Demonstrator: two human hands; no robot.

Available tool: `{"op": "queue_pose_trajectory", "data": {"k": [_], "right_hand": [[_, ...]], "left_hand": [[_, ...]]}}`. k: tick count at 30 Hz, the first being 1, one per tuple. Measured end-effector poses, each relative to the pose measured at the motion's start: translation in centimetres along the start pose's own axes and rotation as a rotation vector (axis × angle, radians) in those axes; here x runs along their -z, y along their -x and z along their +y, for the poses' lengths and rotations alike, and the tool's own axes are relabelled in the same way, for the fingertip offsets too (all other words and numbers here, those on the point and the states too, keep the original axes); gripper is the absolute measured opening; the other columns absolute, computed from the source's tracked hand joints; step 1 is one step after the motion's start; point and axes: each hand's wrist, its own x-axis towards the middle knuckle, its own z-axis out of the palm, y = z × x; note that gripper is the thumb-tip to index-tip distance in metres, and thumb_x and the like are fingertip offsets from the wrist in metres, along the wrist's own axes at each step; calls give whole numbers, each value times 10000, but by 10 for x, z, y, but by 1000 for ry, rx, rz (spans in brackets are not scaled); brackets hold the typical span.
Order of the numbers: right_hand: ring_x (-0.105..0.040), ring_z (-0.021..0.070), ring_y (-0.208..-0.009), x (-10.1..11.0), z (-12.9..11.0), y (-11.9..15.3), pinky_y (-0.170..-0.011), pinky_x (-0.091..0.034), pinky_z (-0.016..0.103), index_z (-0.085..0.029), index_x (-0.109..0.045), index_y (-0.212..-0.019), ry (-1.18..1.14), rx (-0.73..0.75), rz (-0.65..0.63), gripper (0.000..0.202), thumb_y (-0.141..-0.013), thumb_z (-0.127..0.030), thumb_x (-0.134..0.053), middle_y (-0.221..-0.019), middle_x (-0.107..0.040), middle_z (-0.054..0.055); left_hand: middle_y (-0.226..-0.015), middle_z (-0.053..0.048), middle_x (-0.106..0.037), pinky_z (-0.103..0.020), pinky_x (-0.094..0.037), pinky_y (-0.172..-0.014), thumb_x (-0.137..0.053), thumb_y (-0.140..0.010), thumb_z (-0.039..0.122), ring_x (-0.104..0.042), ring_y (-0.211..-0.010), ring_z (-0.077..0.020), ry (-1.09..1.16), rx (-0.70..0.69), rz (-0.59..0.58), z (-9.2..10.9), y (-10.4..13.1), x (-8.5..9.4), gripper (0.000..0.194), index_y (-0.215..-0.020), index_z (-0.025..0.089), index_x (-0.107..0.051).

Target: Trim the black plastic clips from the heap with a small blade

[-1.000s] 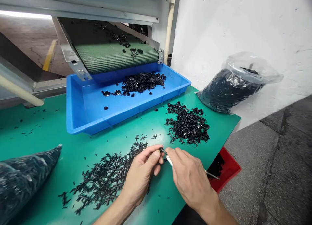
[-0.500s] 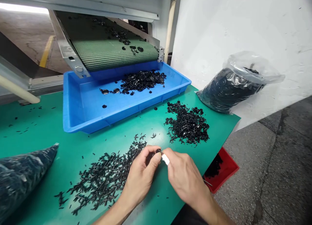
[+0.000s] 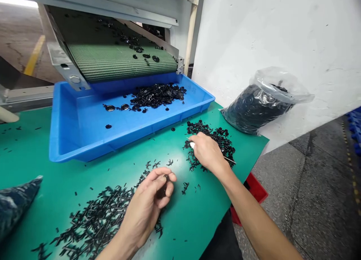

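1. The part (image 3: 166, 176) is small and dark, at the fingertips of the left hand; the fingers cover most of it, so its shape cannot be told.
2. The left hand (image 3: 143, 205) has its thumb and forefinger pinched on the part, other fingers curled, above the near side of the table.
3. The tool (image 3: 229, 160) is a thin metal rod with a white section; it passes through the right hand, its short tip pointing left and its other end sticking out behind.
4. The right hand (image 3: 208, 151) is closed around the tool, over the right pile. Whether it touches the pile cannot be told.
5. The right pile (image 3: 227, 141) is of small black pieces, between the tray and the table's right edge.
6. The scraps (image 3: 185, 188), black and branched, lie between the hands.
7. The left pile (image 3: 98, 215), of black stick-like pieces, spreads beside the left hand and forearm.
8. The table (image 3: 200, 218) is green.
9. The tray (image 3: 138, 136), blue, stands behind the piles with a black heap (image 3: 159, 94) in it.
10. The belt (image 3: 118, 62) slopes down over the tray, black pieces on it.
11. A filled bag (image 3: 254, 109) leans on the white wall (image 3: 267, 34); another bag (image 3: 17, 205) lies at far left.
12. A red bin (image 3: 258, 190) sits below the right edge.
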Motion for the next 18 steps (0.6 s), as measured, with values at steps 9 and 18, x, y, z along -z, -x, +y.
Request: {"op": "queue_pose_trajectory", "data": {"k": [9, 18], "right_hand": [[-618, 216, -1033, 4, -5, -20, -869, -522, 413, -153, -582, -1215, 169, 115, -112, 294, -993, -327, -500, -1214, -593, 76], [-619, 156, -694, -4, -10, -6, -609, -452, 273, -153, -669, -919, 129, 193, -73, 229, -874, -51, -469, -954, -627, 79]], "left_hand": [[-718, -10, -580, -140, -327, -372, -711, -809, 389, -439, -559, -87, 124, 65, -1, 4, 2, 1, 243, -781, 151, -670], [-742, -4, -588, -115, -290, -351, -789, -761, 278, -442, -560, -72, 118, 67, 10, 3, -1, 0, 232, -931, 143, -705]]}}
